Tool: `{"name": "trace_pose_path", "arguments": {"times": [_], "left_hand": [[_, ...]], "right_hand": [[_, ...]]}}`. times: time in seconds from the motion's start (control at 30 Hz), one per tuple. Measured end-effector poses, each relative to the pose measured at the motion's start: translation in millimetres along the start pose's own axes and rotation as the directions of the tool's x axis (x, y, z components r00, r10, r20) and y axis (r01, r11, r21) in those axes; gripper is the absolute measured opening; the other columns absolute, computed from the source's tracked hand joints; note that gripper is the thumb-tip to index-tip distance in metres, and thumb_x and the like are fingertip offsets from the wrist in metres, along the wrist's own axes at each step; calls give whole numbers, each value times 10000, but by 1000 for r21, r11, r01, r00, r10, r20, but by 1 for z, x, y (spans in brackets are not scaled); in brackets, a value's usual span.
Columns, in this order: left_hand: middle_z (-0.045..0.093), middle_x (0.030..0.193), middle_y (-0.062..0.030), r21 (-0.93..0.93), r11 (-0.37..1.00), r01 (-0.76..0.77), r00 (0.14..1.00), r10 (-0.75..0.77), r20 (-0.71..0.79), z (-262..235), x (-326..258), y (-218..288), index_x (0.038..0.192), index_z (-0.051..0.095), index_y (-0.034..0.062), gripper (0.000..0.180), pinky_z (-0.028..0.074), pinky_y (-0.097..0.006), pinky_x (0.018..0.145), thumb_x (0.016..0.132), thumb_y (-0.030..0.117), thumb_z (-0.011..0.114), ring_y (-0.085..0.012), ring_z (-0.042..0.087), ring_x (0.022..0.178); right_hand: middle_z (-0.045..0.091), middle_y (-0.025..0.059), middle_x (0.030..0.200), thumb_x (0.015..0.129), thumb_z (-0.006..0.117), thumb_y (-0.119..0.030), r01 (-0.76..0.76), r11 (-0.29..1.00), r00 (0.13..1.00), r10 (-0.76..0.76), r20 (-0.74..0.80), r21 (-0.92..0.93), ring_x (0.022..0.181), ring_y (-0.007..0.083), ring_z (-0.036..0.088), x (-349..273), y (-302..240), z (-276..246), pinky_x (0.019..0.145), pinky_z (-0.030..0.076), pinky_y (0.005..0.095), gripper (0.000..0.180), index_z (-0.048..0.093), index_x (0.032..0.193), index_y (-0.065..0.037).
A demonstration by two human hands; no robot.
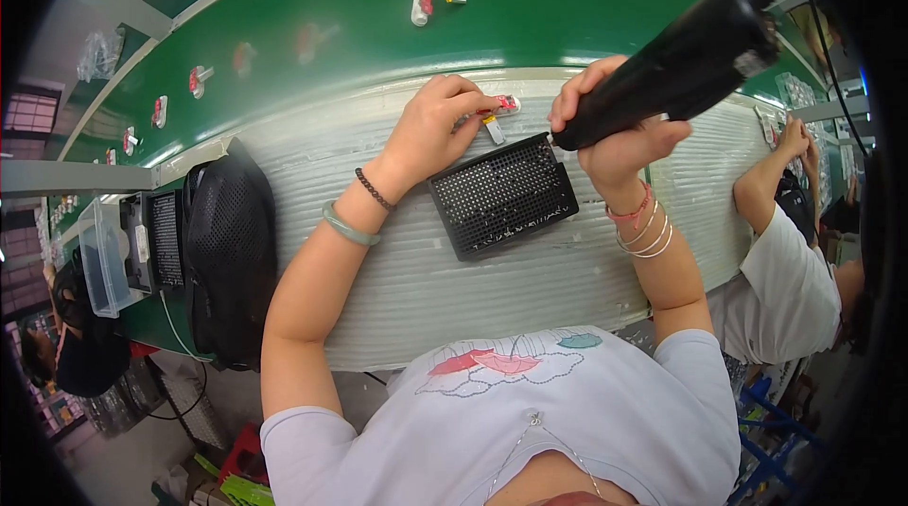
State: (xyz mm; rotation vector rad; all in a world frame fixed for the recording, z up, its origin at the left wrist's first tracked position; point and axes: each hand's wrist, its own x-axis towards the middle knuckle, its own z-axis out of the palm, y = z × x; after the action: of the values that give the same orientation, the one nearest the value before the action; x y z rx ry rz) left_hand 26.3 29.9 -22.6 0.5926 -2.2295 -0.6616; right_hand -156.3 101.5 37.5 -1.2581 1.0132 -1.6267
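Observation:
My left hand pinches a small part with a red end and a white body against the ribbed white bench top. My right hand grips a black powered screwdriver, its tip pointing down toward that small part. Just below both hands lies a black perforated tray, tilted on the bench.
A green conveyor belt runs behind the bench, carrying several small red-and-white parts. A stack of black trays and a clear plastic bin sit at my left. Another person in a white shirt works at my right.

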Motion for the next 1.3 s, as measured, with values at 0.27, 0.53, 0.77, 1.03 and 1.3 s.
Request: {"name": "trace_pose_path", "arguments": {"times": [0.27,0.53,0.77,1.03,1.3], "left_hand": [[631,845,-81,-171,969,177,984,-180,-4,3,-2,1,1049,557,56,347,472,-354,761,717,31,651,-243,571,819],[637,835,-95,-106,986,131,991,-135,-27,1,-2,1,1009,524,11,343,475,-365,762,698,40,664,-269,581,840],[637,844,-104,-80,991,110,993,-113,-25,0,0,1,979,527,3,313,479,-370,749,697,43,658,-276,581,836],[633,844,-108,-73,989,127,992,-128,-11,2,-3,0,1011,529,-4,345,478,-371,752,696,50,658,-278,578,831],[630,818,-105,-95,981,167,986,-167,6,1,0,2,931,529,1,280,467,-383,743,686,47,656,-287,570,818]], "right_hand": [[524,107,600,569,214,-945,68,997,998,-68,7,28,495,198,522,46,-2,37,464,445,286,1003,485,844,-20],[515,89,595,564,276,-941,17,997,1000,-16,20,-72,503,165,514,48,25,47,472,436,259,968,474,810,-25],[516,86,595,561,287,-942,10,999,1000,-9,13,-44,504,163,512,49,30,47,475,432,257,967,474,805,-25],[524,86,606,562,329,-934,-4,1000,1000,5,29,-25,525,158,517,46,34,47,495,432,253,955,484,816,-26],[522,55,581,669,408,-828,114,993,993,-115,33,17,497,122,518,46,42,52,450,407,233,834,511,771,-6]]}}
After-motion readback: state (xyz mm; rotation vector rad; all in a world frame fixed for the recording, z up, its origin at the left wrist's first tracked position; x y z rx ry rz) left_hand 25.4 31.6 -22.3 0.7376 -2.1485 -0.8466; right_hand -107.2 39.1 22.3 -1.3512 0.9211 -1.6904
